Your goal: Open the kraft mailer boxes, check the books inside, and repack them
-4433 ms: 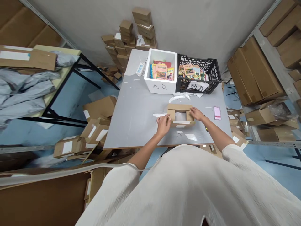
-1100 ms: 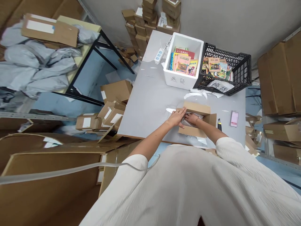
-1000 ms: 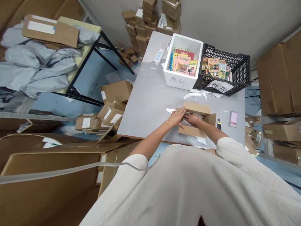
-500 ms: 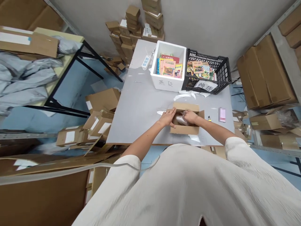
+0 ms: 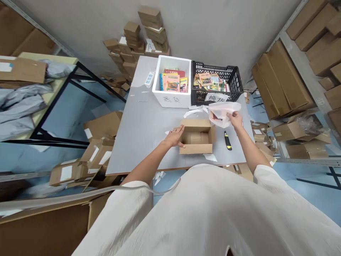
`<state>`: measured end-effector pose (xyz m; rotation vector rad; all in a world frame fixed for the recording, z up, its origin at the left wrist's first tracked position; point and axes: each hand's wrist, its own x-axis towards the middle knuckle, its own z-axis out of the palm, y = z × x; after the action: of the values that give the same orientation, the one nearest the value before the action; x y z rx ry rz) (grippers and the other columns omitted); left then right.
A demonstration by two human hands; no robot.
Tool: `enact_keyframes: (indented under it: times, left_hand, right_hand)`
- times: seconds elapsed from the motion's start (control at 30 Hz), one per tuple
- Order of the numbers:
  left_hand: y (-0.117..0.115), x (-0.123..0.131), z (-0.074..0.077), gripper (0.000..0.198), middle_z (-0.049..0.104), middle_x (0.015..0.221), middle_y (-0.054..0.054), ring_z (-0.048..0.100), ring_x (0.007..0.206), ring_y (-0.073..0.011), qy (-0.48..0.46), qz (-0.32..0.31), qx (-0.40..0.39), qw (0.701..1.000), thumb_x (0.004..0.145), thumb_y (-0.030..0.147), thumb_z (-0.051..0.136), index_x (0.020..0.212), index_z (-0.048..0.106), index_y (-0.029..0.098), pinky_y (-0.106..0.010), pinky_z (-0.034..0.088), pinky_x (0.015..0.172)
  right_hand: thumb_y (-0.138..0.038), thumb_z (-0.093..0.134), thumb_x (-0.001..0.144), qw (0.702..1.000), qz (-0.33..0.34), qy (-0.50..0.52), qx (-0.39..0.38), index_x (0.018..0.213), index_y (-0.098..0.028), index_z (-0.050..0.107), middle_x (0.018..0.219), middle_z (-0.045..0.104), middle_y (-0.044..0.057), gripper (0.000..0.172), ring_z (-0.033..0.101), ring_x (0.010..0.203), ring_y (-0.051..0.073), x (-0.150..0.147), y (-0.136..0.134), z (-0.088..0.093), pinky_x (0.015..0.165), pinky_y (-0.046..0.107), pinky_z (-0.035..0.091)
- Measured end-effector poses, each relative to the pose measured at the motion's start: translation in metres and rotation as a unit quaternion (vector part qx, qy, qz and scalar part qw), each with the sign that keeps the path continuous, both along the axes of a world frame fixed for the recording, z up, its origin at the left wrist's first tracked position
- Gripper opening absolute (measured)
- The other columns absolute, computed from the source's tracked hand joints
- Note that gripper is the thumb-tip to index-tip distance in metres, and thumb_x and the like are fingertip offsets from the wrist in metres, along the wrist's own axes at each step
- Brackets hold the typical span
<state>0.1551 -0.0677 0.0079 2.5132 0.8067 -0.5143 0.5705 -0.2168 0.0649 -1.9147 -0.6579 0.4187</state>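
Observation:
An open cardboard box [image 5: 195, 149] sits on the grey table, its flaps spread and its bare bottom showing. My left hand [image 5: 174, 137] grips the box at its left end, thumb near the front corner and fingers at the back one. To the right of the box, my right hand [image 5: 235, 119] pinches a translucent plastic wrapper [image 5: 226, 109] by its lower right part. Something reddish shows through the plastic; its kind cannot be made out. Just below lies a black and yellow utility knife [image 5: 227, 140].
Behind the box stand a white foam bin [image 5: 172, 99] and a black plastic crate [image 5: 236, 80], both holding books. Torn paper scraps [image 5: 195, 111] lie before them. A power strip [image 5: 149, 79] is at the back left. Cardboard boxes are piled beside the table [image 5: 138, 142].
My right hand has come out of the box and moved right with the plastic wrapper. The box interior is now uncovered. My left hand stays on its left end. The view has shifted.

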Motion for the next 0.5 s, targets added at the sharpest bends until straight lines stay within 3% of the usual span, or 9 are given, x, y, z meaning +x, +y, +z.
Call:
enact_keyframes:
  times: [0.13,0.23,0.37,0.5]
  left_hand:
    - [-0.001,0.004,0.006,0.154,-0.005,0.194,-0.021,0.026,0.174,-0.0502,0.032,0.004,0.006,0.999,0.080,0.067,0.092,0.185,-0.014,0.029,-0.057,0.037,0.131]
    - [-0.004,0.007,0.011,0.153,-0.005,0.195,-0.018,0.028,0.172,-0.0521,0.053,0.008,0.012,0.998,0.080,0.065,0.092,0.185,-0.014,0.033,-0.058,0.038,0.131]
    - [-0.009,0.012,0.015,0.151,-0.007,0.195,-0.016,0.030,0.171,-0.0546,0.080,0.019,0.026,0.996,0.081,0.062,0.091,0.184,-0.016,0.036,-0.061,0.037,0.131]
    - [-0.013,0.017,0.018,0.152,-0.008,0.195,-0.017,0.029,0.171,-0.0558,0.109,0.024,0.036,0.993,0.080,0.059,0.094,0.185,-0.015,0.035,-0.061,0.039,0.129]
  right_hand:
    - [-0.027,0.077,0.081,0.983,-0.148,0.106,-0.006,0.087,-0.023,0.060,0.077,0.069,-0.002,0.018,0.067,0.076,0.017,-0.004,-0.032,-0.036,0.071,0.028,0.059]
    - [-0.024,0.069,0.086,0.970,-0.196,0.106,-0.098,0.082,-0.025,0.055,0.074,0.067,-0.002,0.014,0.067,0.076,0.016,-0.020,-0.051,-0.067,0.072,0.026,0.060]
    - [-0.025,0.065,0.089,0.964,-0.159,0.094,-0.194,0.078,-0.029,0.051,0.064,0.060,-0.002,0.018,0.065,0.069,0.019,-0.043,-0.067,-0.106,0.065,0.028,0.059]
    - [-0.034,0.064,0.095,0.977,-0.045,0.029,-0.206,0.082,-0.028,0.059,0.062,0.061,0.000,0.016,0.063,0.064,0.022,-0.059,-0.075,-0.131,0.059,0.030,0.058]
